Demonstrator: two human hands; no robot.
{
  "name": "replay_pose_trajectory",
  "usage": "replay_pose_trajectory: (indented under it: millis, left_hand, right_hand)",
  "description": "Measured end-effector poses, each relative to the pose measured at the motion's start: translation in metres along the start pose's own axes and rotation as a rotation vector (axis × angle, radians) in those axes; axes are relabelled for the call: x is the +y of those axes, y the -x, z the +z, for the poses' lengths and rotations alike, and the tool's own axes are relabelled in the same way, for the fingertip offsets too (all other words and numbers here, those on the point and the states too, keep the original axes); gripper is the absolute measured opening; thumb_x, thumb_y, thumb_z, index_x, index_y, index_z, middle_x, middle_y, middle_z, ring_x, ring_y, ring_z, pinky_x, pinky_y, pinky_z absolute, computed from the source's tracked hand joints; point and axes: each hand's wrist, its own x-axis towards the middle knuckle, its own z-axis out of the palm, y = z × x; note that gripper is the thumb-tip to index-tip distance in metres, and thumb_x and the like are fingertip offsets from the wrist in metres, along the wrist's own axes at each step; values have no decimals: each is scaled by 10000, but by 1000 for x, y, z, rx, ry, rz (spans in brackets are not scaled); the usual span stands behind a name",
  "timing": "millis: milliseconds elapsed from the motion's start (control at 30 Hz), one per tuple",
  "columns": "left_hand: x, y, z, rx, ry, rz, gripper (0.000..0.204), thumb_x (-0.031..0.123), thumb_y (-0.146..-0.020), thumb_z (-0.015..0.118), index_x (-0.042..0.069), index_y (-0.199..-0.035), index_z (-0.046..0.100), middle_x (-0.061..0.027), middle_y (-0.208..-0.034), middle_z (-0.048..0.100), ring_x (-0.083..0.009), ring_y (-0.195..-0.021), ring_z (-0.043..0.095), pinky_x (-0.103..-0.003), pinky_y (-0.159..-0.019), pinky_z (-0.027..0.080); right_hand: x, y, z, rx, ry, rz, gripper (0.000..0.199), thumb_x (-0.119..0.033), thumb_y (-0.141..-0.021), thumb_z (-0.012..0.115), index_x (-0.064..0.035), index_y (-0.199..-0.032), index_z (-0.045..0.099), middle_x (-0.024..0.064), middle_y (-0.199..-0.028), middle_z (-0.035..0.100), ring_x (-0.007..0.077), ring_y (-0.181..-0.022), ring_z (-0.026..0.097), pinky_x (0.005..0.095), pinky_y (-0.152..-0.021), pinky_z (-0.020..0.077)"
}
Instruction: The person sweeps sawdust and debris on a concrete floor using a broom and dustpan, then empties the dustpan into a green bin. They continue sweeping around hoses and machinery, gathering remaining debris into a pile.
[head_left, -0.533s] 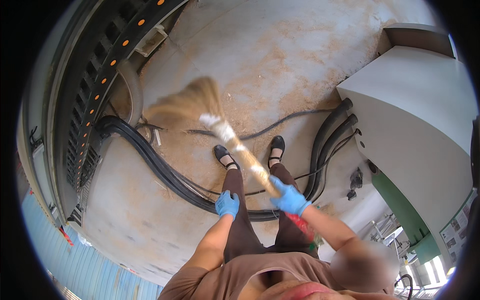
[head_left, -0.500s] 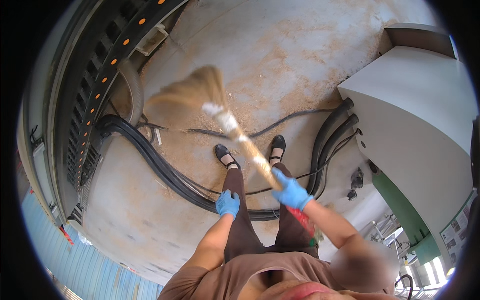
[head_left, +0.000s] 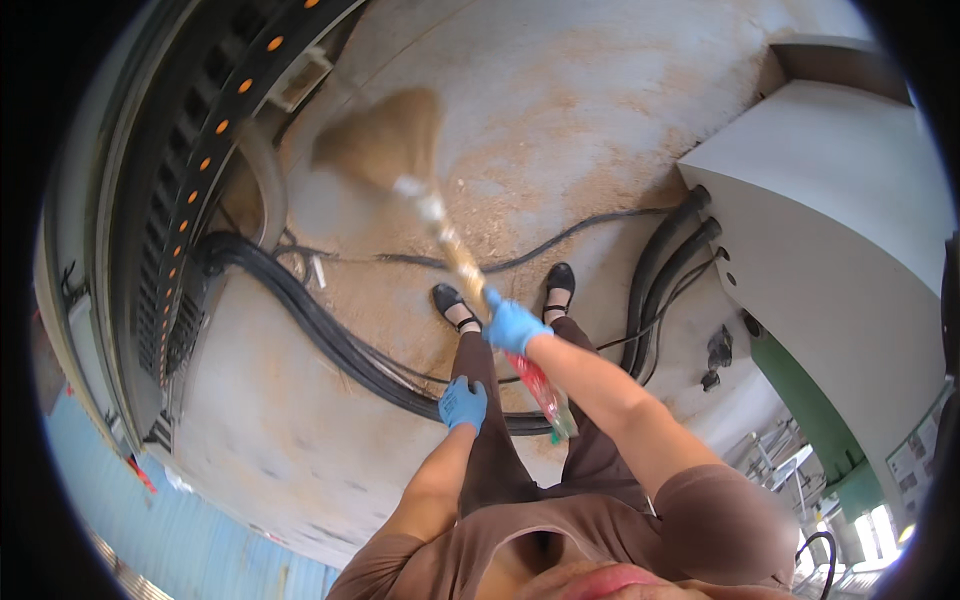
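My right hand (head_left: pixel 516 325), in a blue glove, is closed around the handle of a straw broom (head_left: pixel 385 140). The broom slants away to the far left, its brown bristles blurred by motion over the dusty floor. Below my fist, the red wrapped end of the handle points back toward my right thigh. My left hand (head_left: pixel 463 403), gloved in blue too, rests on my left leg just above the knee, its fingers loosely spread with nothing in them. Tan dust and shavings (head_left: pixel 480 215) lie scattered on the floor around the broom and ahead of my shoes.
Thick black hoses (head_left: pixel 300 310) curve across the floor behind my shoes, and a thinner cable (head_left: pixel 560 240) runs in front of them. A machine frame with orange dots (head_left: pixel 205 163) stands at the left. At the right are a grey cabinet (head_left: pixel 800 200) and a dark crumpled item (head_left: pixel 718 348).
My right hand has moved forward and to the left, carrying the broom; its bristles have shifted farther away. My left hand stays on my leg.
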Motion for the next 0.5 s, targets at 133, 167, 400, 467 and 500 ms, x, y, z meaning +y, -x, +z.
replay_pose_trajectory:
  millis: [133, 167, 400, 467, 500]
  left_hand:
    - [5, -1, 1, -14, -27, 25, 358, 371, -928, 582, 47, -1009, 710, -192, -1089, 722, -372, -1018, 692, -482, -890, 534]
    - [6, -1, 1, -12, -31, 29, 359, 370, -930, 581, 42, -1008, 706, -192, -1087, 721, -375, -1015, 692, -488, -885, 535]
    - [14, -6, 2, -61, -108, 22, 363, 374, -934, 571, 45, -1013, 702, -193, -1108, 712, -382, -1020, 686, -492, -883, 532]
    - [16, -6, 2, -45, -122, 36, 364, 377, -934, 570, 46, -1009, 701, -191, -1100, 712, -385, -1016, 684, -496, -879, 529]
    - [17, -6, 2, -57, -116, 23, 388, 392, -932, 582, 48, -1055, 711, -193, -1133, 713, -381, -1053, 680, -484, -910, 525]
  right_hand:
    - [38, 76, 11, -80, -214, -3, 798, -183, -848, 671, -135, -1588, 378, 294, -1129, 694, 380, -999, 698, 446, -908, 543]
    - [50, 97, 10, -59, -188, -23, 803, -167, -851, 683, -129, -1593, 377, 264, -1090, 705, 320, -898, 714, 413, -843, 561]
    - [112, 180, -17, 226, -936, 102, 825, -53, -891, 687, -142, -1630, 330, 86, -946, 674, 132, -687, 637, 316, -631, 547]
    - [124, 169, -42, 361, -1185, -11, 901, 8, -868, 692, -116, -1649, 260, 101, -941, 684, 142, -612, 621, 291, -552, 520]
    - [130, 154, -60, 485, -1145, 7, 938, 23, -851, 698, -105, -1654, 230, 91, -909, 679, 155, -608, 636, 299, -550, 525]
